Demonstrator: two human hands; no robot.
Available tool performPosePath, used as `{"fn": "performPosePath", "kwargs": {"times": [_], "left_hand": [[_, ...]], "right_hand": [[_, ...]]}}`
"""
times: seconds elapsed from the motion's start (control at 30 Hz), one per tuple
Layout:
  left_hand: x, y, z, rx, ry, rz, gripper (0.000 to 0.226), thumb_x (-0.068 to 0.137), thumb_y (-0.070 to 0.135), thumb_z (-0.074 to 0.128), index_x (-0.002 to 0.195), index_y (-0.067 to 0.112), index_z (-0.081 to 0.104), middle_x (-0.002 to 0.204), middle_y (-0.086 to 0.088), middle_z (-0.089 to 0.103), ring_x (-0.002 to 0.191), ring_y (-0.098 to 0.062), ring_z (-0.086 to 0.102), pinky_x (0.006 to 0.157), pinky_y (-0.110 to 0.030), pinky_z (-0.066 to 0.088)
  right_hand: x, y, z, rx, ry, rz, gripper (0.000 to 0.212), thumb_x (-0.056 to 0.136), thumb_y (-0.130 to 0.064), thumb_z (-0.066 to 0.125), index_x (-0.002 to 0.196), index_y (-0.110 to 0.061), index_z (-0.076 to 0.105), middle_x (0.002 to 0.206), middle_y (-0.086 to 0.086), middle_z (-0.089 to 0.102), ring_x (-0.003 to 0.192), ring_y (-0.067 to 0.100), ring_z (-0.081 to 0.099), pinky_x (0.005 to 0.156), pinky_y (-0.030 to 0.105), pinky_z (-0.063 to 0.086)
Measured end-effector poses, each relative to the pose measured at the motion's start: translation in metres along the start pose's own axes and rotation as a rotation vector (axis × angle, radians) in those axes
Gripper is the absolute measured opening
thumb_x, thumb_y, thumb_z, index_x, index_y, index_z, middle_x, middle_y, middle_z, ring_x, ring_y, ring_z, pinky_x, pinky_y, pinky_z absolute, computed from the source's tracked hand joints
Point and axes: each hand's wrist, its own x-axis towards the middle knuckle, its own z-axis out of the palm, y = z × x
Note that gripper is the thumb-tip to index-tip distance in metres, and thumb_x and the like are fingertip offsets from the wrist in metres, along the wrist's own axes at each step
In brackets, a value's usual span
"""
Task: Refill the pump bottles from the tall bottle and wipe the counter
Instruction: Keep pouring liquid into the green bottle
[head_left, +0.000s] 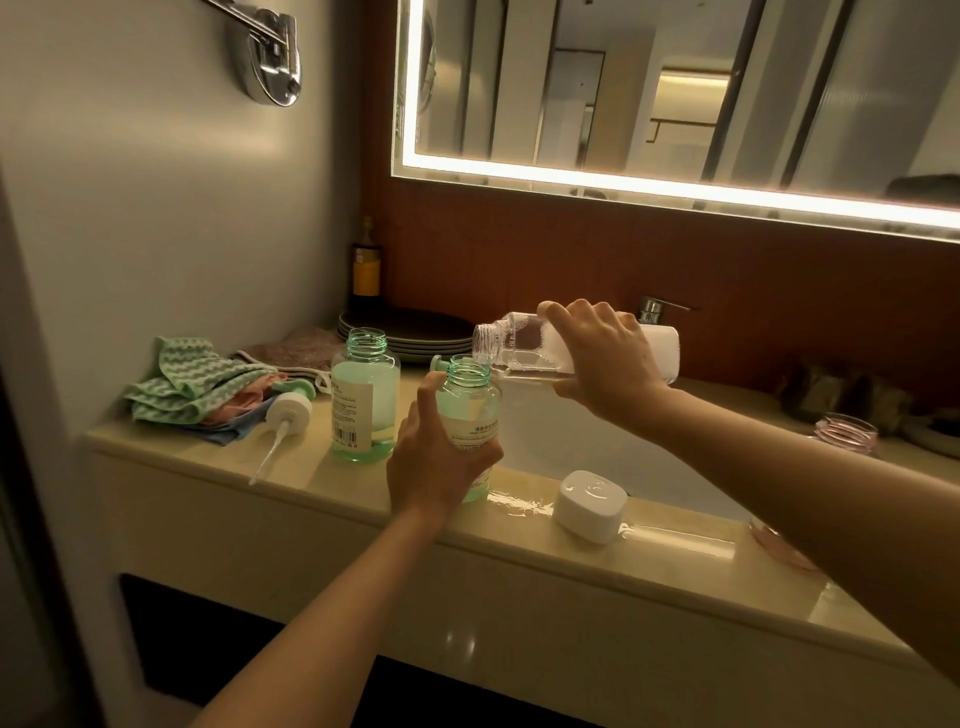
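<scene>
My left hand grips a green pump bottle with its top off, standing on the counter's front edge. My right hand holds the clear tall bottle tipped on its side, its open mouth just above the green bottle's neck. A second open green bottle stands to the left, partly filled. A white pump head with its tube lies beside it. The tall bottle's white cap lies on the wet counter edge.
Folded cloths in green, pink and blue lie at the counter's left end. Dark plates are stacked behind, with a dark bottle in the corner. A pink bottle stands at right. A tap and lit mirror are behind.
</scene>
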Motion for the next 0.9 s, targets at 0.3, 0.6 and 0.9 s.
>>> {"fn": "performPosePath", "kwargs": {"times": [0.3, 0.6, 0.9], "left_hand": [[0.0004, 0.0, 0.0007, -0.002, 0.004, 0.002, 0.093, 0.063, 0.037, 0.079, 0.136, 0.025, 0.022, 0.128, -0.007, 0.051, 0.109, -0.025, 0.051, 0.076, -0.037, 0.049], [-0.0001, -0.0005, -0.0007, 0.004, -0.004, 0.015, 0.093, 0.064, 0.036, 0.079, 0.136, 0.024, 0.022, 0.129, -0.007, 0.05, 0.111, -0.025, 0.051, 0.076, -0.035, 0.048], [0.0007, -0.0007, -0.0014, 0.03, -0.01, 0.013, 0.093, 0.064, 0.037, 0.079, 0.136, 0.026, 0.021, 0.129, -0.006, 0.05, 0.111, -0.025, 0.05, 0.078, -0.036, 0.047]], "right_hand": [[-0.0003, -0.0012, -0.0035, -0.01, -0.004, -0.006, 0.07, 0.08, -0.028, 0.068, 0.138, -0.021, 0.029, 0.129, 0.007, 0.047, 0.116, 0.026, 0.044, 0.099, 0.038, 0.034], [0.001, -0.0004, -0.0026, -0.021, 0.002, -0.009, 0.07, 0.08, -0.027, 0.068, 0.138, -0.02, 0.03, 0.128, 0.008, 0.047, 0.115, 0.027, 0.045, 0.098, 0.039, 0.034], [0.0014, -0.0012, -0.0039, -0.018, -0.003, -0.008, 0.07, 0.08, -0.027, 0.068, 0.138, -0.021, 0.03, 0.129, 0.008, 0.047, 0.115, 0.027, 0.045, 0.098, 0.039, 0.033]]}}
